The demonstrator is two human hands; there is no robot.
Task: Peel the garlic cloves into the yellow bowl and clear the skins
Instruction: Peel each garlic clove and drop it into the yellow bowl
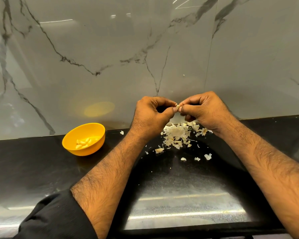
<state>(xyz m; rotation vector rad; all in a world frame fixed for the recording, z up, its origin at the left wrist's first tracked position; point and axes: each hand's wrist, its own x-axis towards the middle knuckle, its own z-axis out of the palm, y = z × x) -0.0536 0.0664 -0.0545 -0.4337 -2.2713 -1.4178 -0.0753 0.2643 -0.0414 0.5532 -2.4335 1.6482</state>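
A garlic clove (177,106) is pinched by both hands' curled fingers (188,102) above papery, flaky skins (177,136).

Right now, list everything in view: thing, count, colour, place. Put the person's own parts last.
yellow bowl: one, yellow, on the counter left of the hands, against the wall.
peeled cloves: several, pale cream, inside the yellow bowl.
garlic clove: one, pale, pinched between both hands above the skins.
loose clove: one, off-white, on the counter at the near left edge of the skins.
skins: a heap plus scattered flakes, white, on the counter below the hands.
counter: one, glossy black, across the lower frame.
wall: grey marble with dark veins, behind the counter.
sleeve: one, black, pushed up the left forearm.
left hand: one, pinches the clove.
right hand: one, pinches the same clove.
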